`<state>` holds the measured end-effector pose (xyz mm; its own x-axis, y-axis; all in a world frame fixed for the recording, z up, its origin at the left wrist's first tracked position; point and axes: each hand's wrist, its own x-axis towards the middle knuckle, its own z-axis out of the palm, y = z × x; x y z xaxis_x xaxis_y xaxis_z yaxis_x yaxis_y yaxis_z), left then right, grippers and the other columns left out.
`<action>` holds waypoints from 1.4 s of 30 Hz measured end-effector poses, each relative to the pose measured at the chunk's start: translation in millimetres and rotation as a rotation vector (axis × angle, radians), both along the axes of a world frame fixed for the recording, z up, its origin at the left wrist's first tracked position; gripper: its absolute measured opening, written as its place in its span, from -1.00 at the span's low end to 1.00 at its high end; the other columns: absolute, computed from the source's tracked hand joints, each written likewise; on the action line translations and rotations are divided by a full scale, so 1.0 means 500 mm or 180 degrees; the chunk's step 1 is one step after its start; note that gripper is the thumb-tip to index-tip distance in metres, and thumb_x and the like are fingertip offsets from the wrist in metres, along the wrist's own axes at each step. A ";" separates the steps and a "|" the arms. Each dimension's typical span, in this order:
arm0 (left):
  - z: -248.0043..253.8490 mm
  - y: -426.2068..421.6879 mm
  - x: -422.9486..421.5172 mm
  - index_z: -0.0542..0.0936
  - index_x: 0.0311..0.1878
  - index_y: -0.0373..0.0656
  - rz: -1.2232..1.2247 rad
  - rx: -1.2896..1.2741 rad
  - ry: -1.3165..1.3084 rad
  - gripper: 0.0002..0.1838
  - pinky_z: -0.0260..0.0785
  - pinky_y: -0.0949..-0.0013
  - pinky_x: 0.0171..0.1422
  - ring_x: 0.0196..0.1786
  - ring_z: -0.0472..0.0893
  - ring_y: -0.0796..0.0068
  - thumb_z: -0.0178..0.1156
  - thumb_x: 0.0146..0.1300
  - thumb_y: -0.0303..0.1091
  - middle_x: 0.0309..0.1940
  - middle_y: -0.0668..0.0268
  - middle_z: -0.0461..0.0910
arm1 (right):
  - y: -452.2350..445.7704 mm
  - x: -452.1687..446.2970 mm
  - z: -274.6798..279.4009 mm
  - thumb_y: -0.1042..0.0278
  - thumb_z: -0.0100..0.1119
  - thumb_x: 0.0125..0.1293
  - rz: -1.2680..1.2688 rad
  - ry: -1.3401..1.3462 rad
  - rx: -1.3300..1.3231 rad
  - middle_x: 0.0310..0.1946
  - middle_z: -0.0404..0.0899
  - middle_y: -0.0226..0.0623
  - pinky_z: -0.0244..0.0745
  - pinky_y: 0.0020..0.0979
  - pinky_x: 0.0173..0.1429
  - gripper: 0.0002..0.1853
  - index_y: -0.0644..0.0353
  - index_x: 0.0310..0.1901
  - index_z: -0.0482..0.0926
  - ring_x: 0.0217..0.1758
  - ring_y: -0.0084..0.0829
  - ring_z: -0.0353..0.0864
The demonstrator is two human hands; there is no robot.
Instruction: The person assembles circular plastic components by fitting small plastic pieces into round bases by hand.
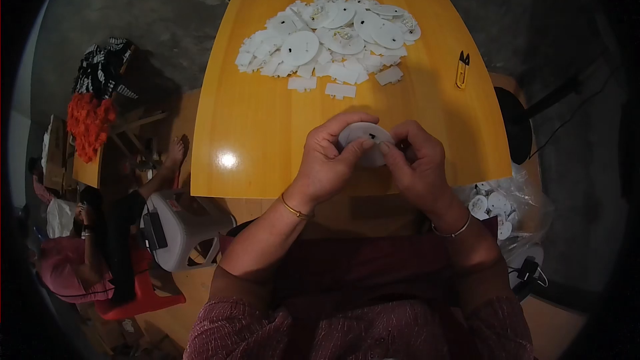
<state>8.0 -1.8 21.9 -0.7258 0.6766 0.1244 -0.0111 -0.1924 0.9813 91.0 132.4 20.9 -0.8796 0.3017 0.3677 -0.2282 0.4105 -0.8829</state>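
Note:
A white round disc [353, 135] with a small black part near its middle is held over the front of the table. My left hand [325, 163] grips its left side, thumb on the face and fingers curled behind the rim. On the other side, my right hand [419, 163] pinches the disc's right edge between thumb and bent fingers. Whether a smaller piece sits under the right fingertips, I cannot tell. Beyond the hands lies a heap of similar discs [300, 48] mixed with small white rectangular pieces [341, 91].
The yellow wooden table [267, 133] carries yellow thread snips [461, 70] at the right. A plastic bag of discs [497, 210] lies by the right front corner. To the left are a grey stool [183, 233], a seated person [73, 267] and orange material [90, 123].

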 end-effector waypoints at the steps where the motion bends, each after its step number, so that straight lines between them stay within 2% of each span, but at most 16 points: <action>1: 0.002 -0.001 0.001 0.45 0.00 -0.25 -0.0037 -0.0028 -0.0104 -0.69 0.35 0.56 -0.05 -0.17 0.50 0.62 0.12 0.14 -0.56 -0.22 0.34 0.54 | 0.002 0.000 -0.007 0.56 0.14 0.06 0.0006 -0.0005 0.0002 -0.57 0.40 -0.29 0.30 -0.50 -0.53 -0.88 0.25 -0.41 0.38 -0.59 -0.53 0.40; 3: -0.004 0.006 0.005 0.43 0.02 -0.25 0.0000 0.0111 -0.0264 -0.67 0.34 0.56 -0.04 -0.16 0.50 0.63 0.12 0.15 -0.54 -0.21 0.34 0.54 | 0.008 -0.004 -0.021 0.53 0.11 0.13 0.0086 -0.0172 -0.0717 -0.52 0.43 -0.37 0.30 -0.56 -0.48 -0.91 0.25 -0.38 0.39 -0.52 -0.66 0.39; 4: -0.006 0.010 0.005 0.41 0.05 -0.24 0.0027 0.0247 -0.0417 -0.64 0.34 0.56 -0.03 -0.16 0.49 0.63 0.13 0.16 -0.52 -0.20 0.35 0.54 | 0.008 -0.004 -0.019 0.53 0.11 0.13 0.0084 -0.0168 -0.0713 -0.52 0.43 -0.37 0.30 -0.56 -0.48 -0.91 0.25 -0.38 0.39 -0.52 -0.66 0.39; 6: -0.004 0.014 0.004 0.40 0.05 -0.25 0.0041 0.0285 -0.0460 -0.64 0.33 0.55 -0.02 -0.15 0.49 0.63 0.13 0.16 -0.50 -0.19 0.35 0.53 | 0.006 -0.006 -0.010 0.52 0.09 0.18 0.0218 -0.0135 -0.1557 -0.47 0.44 -0.45 0.32 -0.61 -0.41 -0.92 0.25 -0.35 0.38 -0.46 -0.72 0.37; 10: -0.013 0.007 -0.005 0.40 0.06 -0.26 0.0062 0.0187 -0.0428 -0.64 0.32 0.53 0.01 -0.12 0.48 0.62 0.14 0.17 -0.46 -0.16 0.34 0.52 | 0.006 -0.011 -0.013 0.52 0.08 0.20 0.0249 -0.0184 -0.1524 -0.45 0.43 -0.48 0.34 -0.64 -0.36 -0.92 0.25 -0.33 0.38 -0.42 -0.72 0.37; 12: -0.013 0.000 -0.012 0.40 0.06 -0.26 0.0012 0.0094 -0.0286 -0.64 0.32 0.52 0.02 -0.11 0.48 0.62 0.13 0.18 -0.46 -0.16 0.34 0.52 | 0.013 -0.016 -0.028 0.51 0.08 0.20 0.0528 -0.0291 -0.1346 -0.46 0.42 -0.47 0.35 -0.65 -0.34 -0.92 0.25 -0.32 0.38 -0.41 -0.72 0.38; 19: -0.015 0.000 -0.011 0.40 0.06 -0.24 -0.0199 0.0067 -0.0236 -0.64 0.32 0.53 0.01 -0.13 0.47 0.63 0.13 0.19 -0.44 -0.18 0.33 0.51 | 0.017 -0.010 -0.007 0.51 0.06 0.21 0.0622 -0.0656 -0.1610 -0.46 0.41 -0.45 0.42 -0.64 -0.39 -0.92 0.27 -0.34 0.36 -0.45 -0.70 0.42; 22: -0.006 0.002 -0.010 0.40 0.05 -0.24 -0.0224 0.0149 -0.0389 -0.65 0.33 0.53 0.00 -0.14 0.47 0.64 0.13 0.18 -0.45 -0.21 0.35 0.52 | 0.007 -0.011 -0.019 0.52 0.04 0.22 0.0451 -0.0246 -0.1582 -0.48 0.41 -0.44 0.45 -0.63 -0.41 -0.93 0.27 -0.35 0.36 -0.48 -0.68 0.43; 25: -0.006 0.004 -0.008 0.42 0.02 -0.24 -0.0027 0.0242 -0.0520 -0.68 0.33 0.54 -0.03 -0.17 0.47 0.64 0.12 0.17 -0.48 -0.24 0.37 0.52 | 0.011 -0.006 -0.006 0.53 0.04 0.22 0.0493 -0.0194 -0.1306 -0.50 0.41 -0.42 0.42 -0.62 -0.44 -0.93 0.27 -0.37 0.35 -0.50 -0.68 0.44; 27: -0.009 0.000 -0.013 0.42 0.00 -0.24 -0.0031 0.0178 -0.0431 -0.69 0.34 0.55 -0.04 -0.18 0.48 0.65 0.12 0.17 -0.50 -0.24 0.37 0.52 | 0.015 -0.003 0.000 0.54 0.04 0.20 0.0586 -0.0469 -0.0927 -0.55 0.40 -0.41 0.38 -0.61 -0.48 -0.91 0.27 -0.41 0.35 -0.54 -0.68 0.43; 31: -0.015 0.000 -0.010 0.45 -0.05 -0.25 0.0074 0.0089 -0.0348 -0.72 0.35 0.56 -0.06 -0.20 0.49 0.65 0.12 0.14 -0.56 -0.25 0.37 0.53 | 0.009 -0.004 -0.011 0.54 0.07 0.16 0.0534 -0.0558 -0.0939 -0.61 0.39 -0.41 0.32 -0.60 -0.53 -0.88 0.26 -0.45 0.34 -0.59 -0.68 0.42; 36: -0.023 0.015 -0.002 0.48 -0.10 -0.23 0.0360 0.0120 -0.0243 -0.74 0.36 0.55 -0.09 -0.21 0.48 0.65 0.12 0.10 -0.62 -0.29 0.38 0.53 | -0.003 -0.006 -0.024 0.54 0.09 0.14 0.0142 -0.0252 -0.0675 -0.67 0.36 -0.43 0.30 -0.60 -0.58 -0.86 0.24 -0.48 0.32 -0.64 -0.68 0.38; 40: -0.026 0.015 -0.009 0.46 -0.07 -0.26 0.0220 -0.0040 -0.0213 -0.73 0.35 0.54 -0.04 -0.16 0.49 0.64 0.13 0.11 -0.59 -0.23 0.37 0.53 | 0.014 -0.008 -0.023 0.54 0.08 0.14 0.0262 -0.0559 -0.0862 -0.64 0.38 -0.41 0.32 -0.59 -0.55 -0.88 0.25 -0.46 0.34 -0.61 -0.67 0.40; 42: -0.016 0.007 -0.011 0.46 -0.07 -0.26 0.0039 -0.0102 -0.0145 -0.73 0.35 0.53 -0.04 -0.16 0.48 0.63 0.12 0.11 -0.58 -0.22 0.37 0.52 | 0.017 -0.009 -0.018 0.54 0.08 0.15 0.0475 -0.0544 -0.1283 -0.60 0.39 -0.40 0.35 -0.59 -0.50 -0.90 0.26 -0.41 0.35 -0.56 -0.67 0.41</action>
<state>2.4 1.6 13.7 -0.7384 0.6708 0.0695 -0.0539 -0.1614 0.9854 86.4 141.2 12.0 -0.9621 0.2564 0.0929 -0.0960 0.0004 -0.9954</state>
